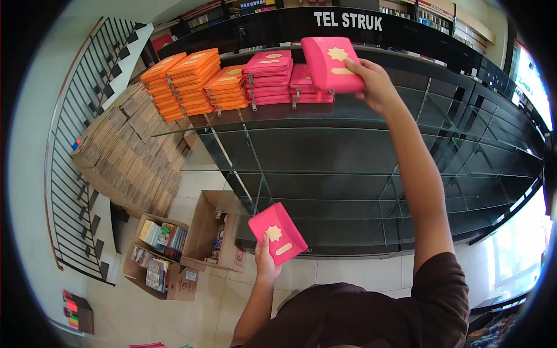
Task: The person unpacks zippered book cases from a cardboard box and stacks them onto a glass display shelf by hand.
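My right hand [374, 87], stretched out over the glass counter, grips a pink zippered case [322, 68] with a gold star and a gold label strip. That case is just above and beside a short pink stack [300, 78]; whether it touches the stack I cannot tell. Low and close to my body, my left hand [267, 264] holds a second pink case [278, 223] with the same gold marks, its thumb on the front. Left of the short stack stand a taller pink stack [268, 66] and several stacks of orange zippered cases [191, 81].
Clear glass shelves [348, 172] lie in front of me below the cases. On the floor at left, open cartons [188, 284] hold books beside a big pile of flattened cardboard [130, 145]. A staircase railing [58, 174] runs along the far left.
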A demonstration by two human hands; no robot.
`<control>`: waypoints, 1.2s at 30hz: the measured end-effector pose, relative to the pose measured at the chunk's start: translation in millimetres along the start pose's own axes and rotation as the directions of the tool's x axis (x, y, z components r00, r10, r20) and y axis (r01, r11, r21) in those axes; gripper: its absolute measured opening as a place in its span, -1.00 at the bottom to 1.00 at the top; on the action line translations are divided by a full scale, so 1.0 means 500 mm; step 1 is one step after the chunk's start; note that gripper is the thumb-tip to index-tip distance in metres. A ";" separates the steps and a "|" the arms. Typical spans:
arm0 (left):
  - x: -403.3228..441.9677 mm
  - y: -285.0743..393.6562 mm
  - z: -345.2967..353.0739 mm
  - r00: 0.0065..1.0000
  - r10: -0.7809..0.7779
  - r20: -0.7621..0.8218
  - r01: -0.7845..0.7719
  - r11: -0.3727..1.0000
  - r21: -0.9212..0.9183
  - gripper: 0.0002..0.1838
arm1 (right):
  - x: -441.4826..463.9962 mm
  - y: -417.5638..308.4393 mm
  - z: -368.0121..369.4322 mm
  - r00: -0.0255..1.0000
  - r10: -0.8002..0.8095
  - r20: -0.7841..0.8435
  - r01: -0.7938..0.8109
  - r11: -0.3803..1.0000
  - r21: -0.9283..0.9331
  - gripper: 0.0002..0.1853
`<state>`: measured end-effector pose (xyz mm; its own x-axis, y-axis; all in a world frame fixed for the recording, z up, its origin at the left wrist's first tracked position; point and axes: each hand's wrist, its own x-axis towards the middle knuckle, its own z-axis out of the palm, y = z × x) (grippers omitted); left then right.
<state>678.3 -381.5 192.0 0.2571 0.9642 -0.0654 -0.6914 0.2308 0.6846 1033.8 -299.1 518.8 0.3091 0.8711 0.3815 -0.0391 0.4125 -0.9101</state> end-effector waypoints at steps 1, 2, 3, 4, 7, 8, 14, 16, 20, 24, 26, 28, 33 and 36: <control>-0.003 0.007 0.002 1.000 0.001 -0.018 -0.002 1.000 -0.024 -0.61 | 0.032 0.012 -0.002 0.999 0.038 0.000 -0.038 0.999 0.017 -0.59; -0.003 0.010 -0.005 1.000 0.013 -0.026 -0.013 1.000 -0.026 -0.61 | 0.060 0.024 -0.003 0.998 0.069 -0.008 -0.069 0.998 0.014 -0.60; -0.005 0.009 -0.016 0.999 0.023 -0.035 -0.024 0.999 -0.029 -0.61 | 0.084 0.037 -0.003 0.995 0.102 -0.017 -0.101 0.995 0.010 -0.61; -0.008 0.010 -0.024 0.998 0.034 -0.043 -0.035 0.999 -0.033 -0.60 | 0.099 0.043 0.000 0.991 0.134 -0.024 -0.134 0.991 0.006 -0.61; -0.019 0.022 -0.037 0.997 0.055 -0.061 -0.056 0.998 -0.015 -0.59 | 0.128 0.057 0.008 0.989 0.145 -0.042 -0.148 0.985 -0.087 -0.61; -0.020 0.022 -0.042 0.997 0.061 -0.055 -0.060 0.998 0.005 -0.54 | 0.137 0.060 0.010 0.987 0.146 -0.060 -0.152 0.983 -0.106 -0.61; -0.019 0.014 -0.058 0.997 0.050 -0.052 -0.049 0.999 0.019 -0.46 | 0.131 0.059 0.027 0.988 0.122 -0.093 -0.137 0.974 -0.178 -0.58; -0.023 0.009 -0.053 0.997 0.046 -0.058 -0.045 0.999 0.017 -0.46 | 0.108 0.048 0.033 0.994 0.107 -0.029 -0.110 0.987 -0.116 -0.53; -0.025 -0.001 -0.042 0.998 0.014 -0.068 -0.017 0.999 -0.047 -0.55 | 0.079 0.043 0.010 0.989 -0.047 0.140 0.112 0.856 -0.504 -0.35; -0.028 -0.010 -0.033 0.999 -0.003 -0.051 0.000 0.998 -0.059 -0.56 | 0.069 0.066 -0.002 0.977 -0.160 0.143 0.214 0.771 -0.599 -0.31; -0.024 -0.013 -0.027 0.999 -0.012 -0.042 0.010 0.998 -0.060 -0.55 | 0.070 0.073 0.000 0.974 -0.194 0.121 0.226 0.735 -0.639 -0.34; -0.022 -0.020 -0.030 0.999 -0.023 -0.040 0.021 0.998 -0.057 -0.54 | 0.079 0.083 0.003 0.969 -0.217 0.120 0.242 0.719 -0.652 -0.35; -0.023 -0.019 -0.022 0.999 -0.026 -0.023 0.025 0.998 -0.059 -0.55 | 0.086 0.096 0.014 0.955 -0.273 0.116 0.271 0.646 -0.713 -0.36; -0.026 -0.019 -0.026 0.998 -0.029 -0.047 0.027 0.998 -0.056 -0.54 | 0.090 0.102 0.013 0.954 -0.274 0.122 0.279 0.661 -0.696 -0.36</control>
<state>672.7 -394.5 176.7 0.2454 0.9620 -0.1196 -0.7210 0.2636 0.6408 1039.5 -237.2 490.7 0.1901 0.7503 0.6332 0.7221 0.3301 -0.6080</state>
